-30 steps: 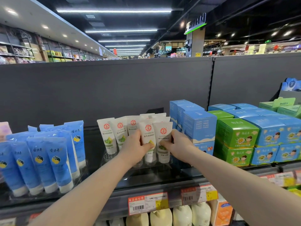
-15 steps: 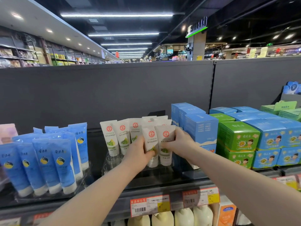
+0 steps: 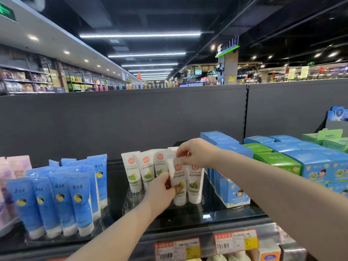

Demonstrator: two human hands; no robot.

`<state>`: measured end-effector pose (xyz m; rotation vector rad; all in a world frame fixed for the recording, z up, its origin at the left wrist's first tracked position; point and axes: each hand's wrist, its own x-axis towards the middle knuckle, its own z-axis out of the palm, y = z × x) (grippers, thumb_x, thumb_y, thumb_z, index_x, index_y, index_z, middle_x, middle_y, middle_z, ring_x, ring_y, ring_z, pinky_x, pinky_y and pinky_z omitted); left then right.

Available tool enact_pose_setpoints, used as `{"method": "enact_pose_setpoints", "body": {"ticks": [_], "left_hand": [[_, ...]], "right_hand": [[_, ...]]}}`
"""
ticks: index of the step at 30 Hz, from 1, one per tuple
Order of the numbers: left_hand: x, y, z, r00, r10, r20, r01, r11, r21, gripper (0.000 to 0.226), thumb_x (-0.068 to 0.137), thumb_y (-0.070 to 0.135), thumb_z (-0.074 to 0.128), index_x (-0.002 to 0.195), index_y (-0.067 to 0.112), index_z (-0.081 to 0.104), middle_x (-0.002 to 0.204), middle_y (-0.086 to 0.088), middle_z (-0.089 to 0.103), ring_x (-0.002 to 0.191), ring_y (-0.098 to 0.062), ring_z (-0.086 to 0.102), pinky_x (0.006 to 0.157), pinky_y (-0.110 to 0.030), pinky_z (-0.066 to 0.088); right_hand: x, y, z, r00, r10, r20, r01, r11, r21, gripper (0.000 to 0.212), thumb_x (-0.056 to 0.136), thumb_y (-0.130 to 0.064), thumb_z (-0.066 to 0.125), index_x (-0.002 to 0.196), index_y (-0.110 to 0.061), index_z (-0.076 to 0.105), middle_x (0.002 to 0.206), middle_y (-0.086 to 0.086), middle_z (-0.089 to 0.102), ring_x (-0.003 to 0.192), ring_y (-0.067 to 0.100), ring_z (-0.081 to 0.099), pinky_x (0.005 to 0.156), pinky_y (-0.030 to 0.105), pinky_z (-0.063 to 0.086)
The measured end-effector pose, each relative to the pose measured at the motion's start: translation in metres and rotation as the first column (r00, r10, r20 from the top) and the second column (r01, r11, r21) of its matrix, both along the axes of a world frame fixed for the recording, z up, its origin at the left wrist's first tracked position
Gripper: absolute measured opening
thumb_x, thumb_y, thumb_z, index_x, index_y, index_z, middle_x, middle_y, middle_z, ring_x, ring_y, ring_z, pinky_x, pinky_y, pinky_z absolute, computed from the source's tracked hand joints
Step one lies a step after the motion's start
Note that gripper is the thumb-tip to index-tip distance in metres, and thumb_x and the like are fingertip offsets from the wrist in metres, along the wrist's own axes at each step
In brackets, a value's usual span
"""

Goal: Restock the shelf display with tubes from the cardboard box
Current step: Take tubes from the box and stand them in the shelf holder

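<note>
The right hand [image 3: 195, 153] pinches the top seam of the front white tube [image 3: 178, 174]. The left hand [image 3: 160, 191] grips its body, apparently to seat it upright in the clear rack [image 3: 199, 201] on the shelf [image 3: 216, 213].

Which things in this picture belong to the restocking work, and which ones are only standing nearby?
Belong to the job: front white tube, gripped low by the left hand and pinched at its top by the right hand; other white tubes; clear holder.

Only nearby: blue tubes; blue boxes; green boxes; price labels.
</note>
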<state>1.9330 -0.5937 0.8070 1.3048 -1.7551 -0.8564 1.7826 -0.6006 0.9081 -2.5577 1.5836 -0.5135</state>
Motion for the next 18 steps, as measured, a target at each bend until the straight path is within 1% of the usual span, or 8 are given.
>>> {"method": "enact_pose_setpoints", "body": {"ticks": [3,5,7,8,10,13,15,18], "left_hand": [[-0.001,0.001,0.0,1.0,0.022,0.011,-0.022,1.0,-0.01,0.012,0.087,0.02,0.062,0.095,0.026,0.058,0.093,0.017,0.062,0.088,0.004,0.057,0.066,-0.013,0.044],[-0.002,0.001,0.0,1.0,0.03,0.005,-0.03,1.0,-0.006,0.012,0.087,0.019,0.062,0.097,0.025,0.058,0.095,0.017,0.062,0.092,-0.001,0.057,0.071,-0.014,0.046],[-0.003,0.003,0.001,0.999,0.036,0.004,-0.036,0.999,0.005,0.013,0.087,0.018,0.061,0.098,0.025,0.057,0.097,0.017,0.061,0.095,-0.003,0.056,0.08,-0.02,0.048],[-0.003,0.004,0.002,0.999,0.036,-0.001,-0.036,0.999,0.012,0.014,0.088,0.017,0.061,0.099,0.025,0.057,0.098,0.016,0.061,0.096,-0.003,0.056,0.083,-0.023,0.048],[-0.003,0.004,0.002,0.999,0.027,-0.023,-0.026,0.999,0.029,0.015,0.088,0.016,0.06,0.098,0.025,0.056,0.099,0.016,0.06,0.098,-0.004,0.055,0.083,-0.023,0.047],[-0.004,0.006,0.004,0.999,0.033,-0.031,-0.032,0.998,0.046,0.017,0.088,0.015,0.061,0.099,0.026,0.054,0.099,0.014,0.058,0.095,-0.005,0.054,0.074,-0.016,0.045],[-0.004,0.006,0.004,0.999,0.039,-0.027,-0.037,0.998,0.048,0.018,0.088,0.014,0.061,0.099,0.026,0.054,0.1,0.013,0.058,0.096,-0.005,0.053,0.076,-0.019,0.045],[-0.005,0.007,0.005,0.999,0.034,-0.035,-0.032,0.998,0.059,0.017,0.088,0.013,0.06,0.096,0.027,0.053,0.099,0.014,0.058,0.096,-0.005,0.053,0.078,-0.02,0.044]], "right_hand": [[0.002,0.0,0.003,1.0,0.019,0.02,-0.019,1.0,0.021,0.022,0.091,-0.02,0.059,0.111,-0.014,0.067,0.105,-0.003,0.063,0.085,0.007,0.053,0.069,0.016,0.044],[0.002,0.0,0.003,1.0,0.014,0.028,-0.015,0.999,0.037,0.023,0.091,-0.02,0.059,0.112,-0.014,0.066,0.108,-0.002,0.063,0.086,0.007,0.054,0.07,0.016,0.043],[-0.001,-0.001,0.003,1.0,0.002,0.013,-0.003,0.998,0.059,0.023,0.09,-0.023,0.06,0.112,-0.016,0.064,0.106,-0.002,0.062,0.087,0.009,0.055,0.069,0.018,0.045],[-0.003,-0.001,0.004,1.0,-0.012,-0.01,0.013,0.997,0.074,0.026,0.089,-0.025,0.062,0.113,-0.017,0.061,0.103,-0.003,0.059,0.087,0.01,0.055,0.067,0.017,0.045],[-0.011,0.0,0.007,0.995,-0.061,-0.073,0.068,0.993,0.097,0.03,0.085,-0.026,0.065,0.112,-0.016,0.057,0.098,-0.005,0.054,0.082,0.011,0.053,0.057,0.016,0.04],[-0.019,0.0,0.009,0.983,-0.099,-0.155,0.117,0.986,0.114,0.02,0.086,-0.025,0.064,0.101,-0.012,0.062,0.092,0.0,0.06,0.071,0.011,0.055,0.052,0.016,0.039],[-0.019,0.0,0.007,0.98,-0.097,-0.176,0.12,0.985,0.121,0.014,0.087,-0.023,0.063,0.096,-0.012,0.063,0.09,0.002,0.063,0.069,0.012,0.058,0.053,0.016,0.041],[-0.016,-0.001,0.008,0.975,-0.072,-0.209,0.095,0.99,0.101,0.006,0.088,-0.022,0.063,0.088,-0.017,0.059,0.085,-0.001,0.061,0.065,0.011,0.057,0.052,0.015,0.039]]}}
